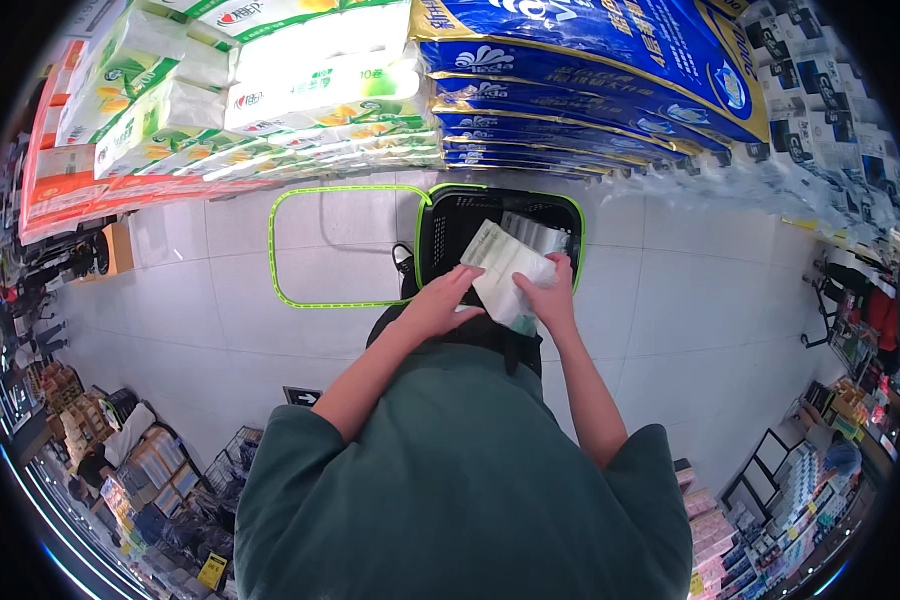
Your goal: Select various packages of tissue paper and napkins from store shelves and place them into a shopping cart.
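Observation:
A white, plastic-wrapped pack [504, 271] with pale printing lies tilted over the near part of a black shopping basket [442, 259] with green edging. My right hand [547, 291] grips the pack's right side, thumb on top and fingers behind the edge. At the pack's left edge is my left hand [446, 301], its fingertips touching the pack and its thumb spread apart; whether it bears any of the weight I cannot tell. Another clear-wrapped, silvery pack [536, 234] sits inside the basket, partly covered by the white one. The basket's green-edged handle or frame [271, 247] extends to the left above the floor.
Ahead stand stacks of white and green tissue packs [322, 94], blue Vinda packs [570, 82] and clear-wrapped rolls [810, 97]. A shoe [402, 257] shows left of the basket. Carts and goods line both sides; a cardboard box [118, 250] is at left, and people are in the distance.

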Demonstrator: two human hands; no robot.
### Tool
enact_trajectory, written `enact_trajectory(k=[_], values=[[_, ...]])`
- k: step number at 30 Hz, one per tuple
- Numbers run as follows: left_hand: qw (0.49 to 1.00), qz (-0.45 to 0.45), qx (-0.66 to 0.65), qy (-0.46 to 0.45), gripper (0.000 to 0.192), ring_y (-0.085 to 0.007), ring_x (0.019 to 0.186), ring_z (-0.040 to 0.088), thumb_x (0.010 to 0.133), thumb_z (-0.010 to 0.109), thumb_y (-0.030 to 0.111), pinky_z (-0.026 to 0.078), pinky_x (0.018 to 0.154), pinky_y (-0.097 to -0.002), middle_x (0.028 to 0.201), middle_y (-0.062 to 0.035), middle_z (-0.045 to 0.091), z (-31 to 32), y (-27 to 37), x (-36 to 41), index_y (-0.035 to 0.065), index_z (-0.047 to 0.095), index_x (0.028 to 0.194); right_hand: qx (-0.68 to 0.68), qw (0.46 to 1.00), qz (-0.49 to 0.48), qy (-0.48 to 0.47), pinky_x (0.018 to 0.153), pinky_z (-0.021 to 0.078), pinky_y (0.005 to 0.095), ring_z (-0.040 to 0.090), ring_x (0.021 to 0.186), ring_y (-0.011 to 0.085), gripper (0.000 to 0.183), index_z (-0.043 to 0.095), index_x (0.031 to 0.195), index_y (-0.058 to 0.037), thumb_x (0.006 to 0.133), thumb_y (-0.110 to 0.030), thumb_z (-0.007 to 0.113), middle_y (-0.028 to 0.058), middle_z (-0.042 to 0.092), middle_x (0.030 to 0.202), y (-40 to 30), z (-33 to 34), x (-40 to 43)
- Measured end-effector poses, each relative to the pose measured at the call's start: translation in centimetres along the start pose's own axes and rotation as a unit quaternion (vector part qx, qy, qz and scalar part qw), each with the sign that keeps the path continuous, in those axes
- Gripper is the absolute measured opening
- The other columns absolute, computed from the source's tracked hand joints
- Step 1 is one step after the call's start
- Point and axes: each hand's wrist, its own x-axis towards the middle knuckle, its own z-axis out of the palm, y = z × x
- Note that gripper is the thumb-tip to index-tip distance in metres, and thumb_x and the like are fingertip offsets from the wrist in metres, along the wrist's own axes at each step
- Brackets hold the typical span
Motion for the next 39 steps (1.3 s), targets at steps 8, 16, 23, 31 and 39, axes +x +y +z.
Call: enact_trajectory(k=[8, 16, 23, 31, 39], values=[[0.959, -0.277, 0.022, 0.063, 0.042, -0.0326, 0.101, 0.06, 0.085, 0.066, 0.018, 0.05, 0.084, -0.04, 0.112, -0.0166, 0.057, 1.7, -11.8, -10.2, 0.004, 0.049, 0.12, -0.081, 0.994, 0.006, -0.071, 0.091, 0.0484, 0.0497, 0.055, 0.109, 0.0445, 0.079, 0.036, 0.126, -0.0129, 0.064, -0.035, 0.08, 0.0227, 0.037, 0.13, 10.4, 8.3, 7.6], [0.898, -0.438, -0.014, 0.025, 0.039, -0.0296, 0.09, 0.063, 0.085, 0.065, 0.022, 0.052, 0.08, -0.0384, 0.108, -0.0164, 0.059, 4.7, -13.5, -18.6, 0.0029, 0.051, 0.116, -0.118, 0.993, 0.027, -0.009, 0.099, 0.0433, 0.047, 0.041, 0.122, 0.0454, 0.076, 0.039, 0.129, -0.0066, 0.067, -0.03, 0.078, 0.0274, 0.034, 0.133, 20.5, 10.3, 15.1], [0.908, -0.415, -0.04, 0.03, 0.037, -0.0271, 0.084, 0.062, 0.086, 0.064, 0.02, 0.051, 0.077, -0.0371, 0.103, -0.0164, 0.059, 5.6, -13.3, -16.2, 0.0019, 0.052, 0.116, -0.145, 0.983, 0.102, 0.055, 0.102, 0.0397, 0.0481, 0.045, 0.116, 0.0511, 0.073, 0.04, 0.135, -0.0052, 0.071, -0.026, 0.07, 0.0366, 0.031, 0.132, 24.4, 9.4, 18.2], [0.917, -0.376, -0.083, 0.104, 0.035, -0.0234, 0.082, 0.062, 0.087, 0.064, 0.02, 0.051, 0.075, -0.0358, 0.099, -0.0141, 0.062, 4.5, -13.0, -13.8, 0.0011, 0.053, 0.115, -0.15, 0.984, 0.097, -0.018, 0.103, 0.0377, 0.0482, 0.045, 0.117, 0.0476, 0.061, 0.055, 0.121, -0.0074, 0.073, -0.042, 0.07, 0.0255, 0.055, 0.122, 24.5, 6.5, 12.8], [0.948, -0.245, -0.116, 0.169, 0.028, -0.0219, 0.081, 0.061, 0.088, 0.063, 0.014, 0.05, 0.074, -0.0338, 0.096, -0.0125, 0.061, 1.1, -12.7, -8.5, 0.0025, 0.055, 0.112, 0.317, 0.943, 0.095, -0.017, 0.076, 0.0512, 0.0357, 0.057, 0.089, 0.0197, 0.045, 0.047, 0.126, -0.0119, 0.089, -0.033, 0.063, 0.0052, 0.054, 0.112, 6.9, -4.2, 13.3]])
